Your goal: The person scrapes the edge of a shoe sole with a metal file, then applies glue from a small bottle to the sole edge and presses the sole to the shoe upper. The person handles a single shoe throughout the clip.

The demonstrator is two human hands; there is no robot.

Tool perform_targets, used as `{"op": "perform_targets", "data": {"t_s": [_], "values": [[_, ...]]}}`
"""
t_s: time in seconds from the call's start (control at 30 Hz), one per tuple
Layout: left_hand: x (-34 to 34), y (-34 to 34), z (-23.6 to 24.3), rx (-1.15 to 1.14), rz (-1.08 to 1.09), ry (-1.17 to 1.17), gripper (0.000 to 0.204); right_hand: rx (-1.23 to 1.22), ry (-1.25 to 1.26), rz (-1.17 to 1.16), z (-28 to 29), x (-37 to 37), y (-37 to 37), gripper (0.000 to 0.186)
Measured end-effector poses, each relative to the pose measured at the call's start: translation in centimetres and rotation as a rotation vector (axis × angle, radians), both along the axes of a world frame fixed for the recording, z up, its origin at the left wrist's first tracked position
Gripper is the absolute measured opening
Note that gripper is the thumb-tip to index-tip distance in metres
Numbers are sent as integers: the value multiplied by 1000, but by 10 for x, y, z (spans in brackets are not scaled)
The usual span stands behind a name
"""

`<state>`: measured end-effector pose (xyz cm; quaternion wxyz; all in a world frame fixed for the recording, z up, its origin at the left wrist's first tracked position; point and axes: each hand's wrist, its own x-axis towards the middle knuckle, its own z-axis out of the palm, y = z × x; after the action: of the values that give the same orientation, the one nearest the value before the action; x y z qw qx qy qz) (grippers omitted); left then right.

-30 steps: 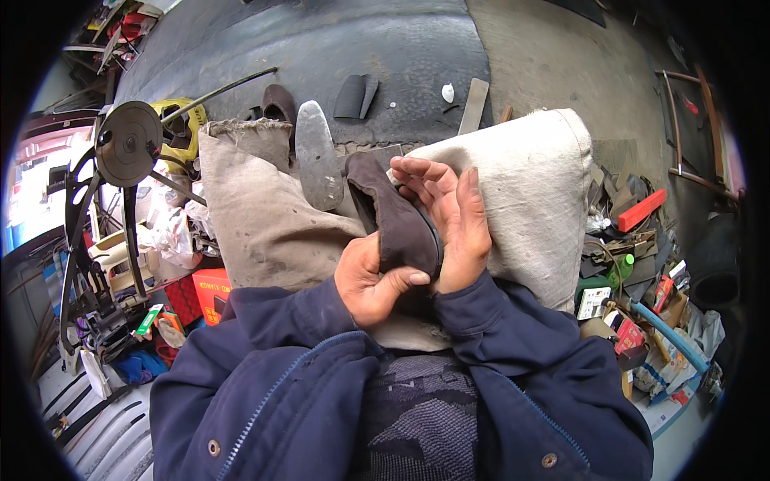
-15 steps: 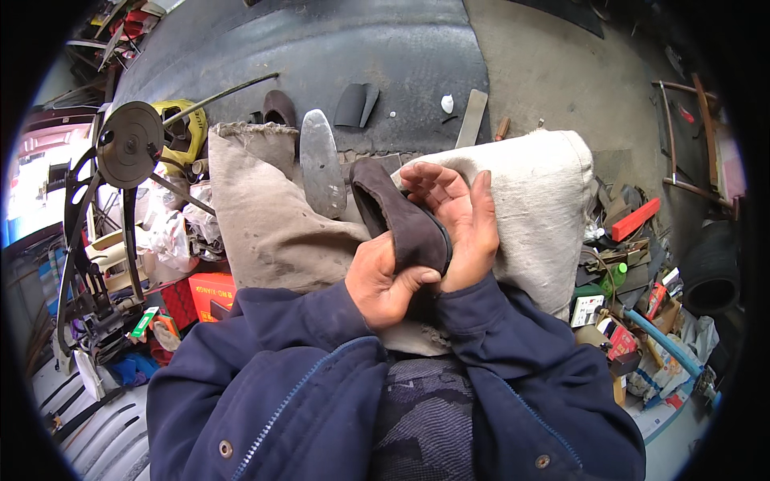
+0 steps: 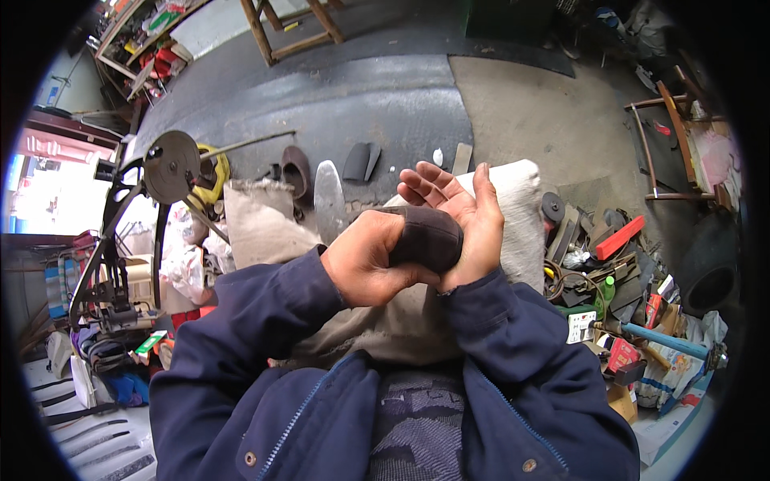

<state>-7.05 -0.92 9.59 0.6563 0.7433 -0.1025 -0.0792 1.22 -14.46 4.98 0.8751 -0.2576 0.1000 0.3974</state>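
Over my lap I hold a dark brown cloth shoe (image 3: 431, 240). My left hand (image 3: 365, 258) is closed round it, with the thumb along its near side. My right hand (image 3: 473, 228) lies against the shoe's right side with its palm, fingers stretched out and apart. The shoe's rounded end faces me; its opening is hidden. A matching brown shoe (image 3: 296, 171) lies on the floor beyond. Beneath my hands, a beige cloth (image 3: 385, 325) and a whitish cloth (image 3: 517, 204) cover my lap. A grey metal plate with a rounded end (image 3: 329, 196) stands just past my left hand.
At the left is a black metal machine with a round wheel (image 3: 171, 167). Folded dark rubber (image 3: 361, 162) lies on the mat ahead. Tools and scraps crowd the right, among them a red bar (image 3: 620, 237) and a green bottle (image 3: 605, 295). A wooden stool (image 3: 301, 48) stands far off.
The shoe has been turned in my hands, so its opening no longer shows. My left hand has moved up and wraps farther over it. The view has tilted up, showing more floor ahead.
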Motion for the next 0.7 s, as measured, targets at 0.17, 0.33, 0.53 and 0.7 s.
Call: {"op": "perform_targets", "data": {"t_s": [0.17, 0.33, 0.53, 0.7], "values": [[4, -20, 38, -239, 83, 203, 27, 157, -60, -15, 36, 6, -10, 78], [-1, -32, 44, -489, 251, 346, 27, 123, -89, 13, 41, -10, -12, 78], [-22, -35, 16, -582, 401, 445, 31, 84, 38, 83, 5, -23, -6, 76], [-21, -30, -6, -625, 425, 486, 32, 74, 95, 161, -22, -15, 1, 74]]}}
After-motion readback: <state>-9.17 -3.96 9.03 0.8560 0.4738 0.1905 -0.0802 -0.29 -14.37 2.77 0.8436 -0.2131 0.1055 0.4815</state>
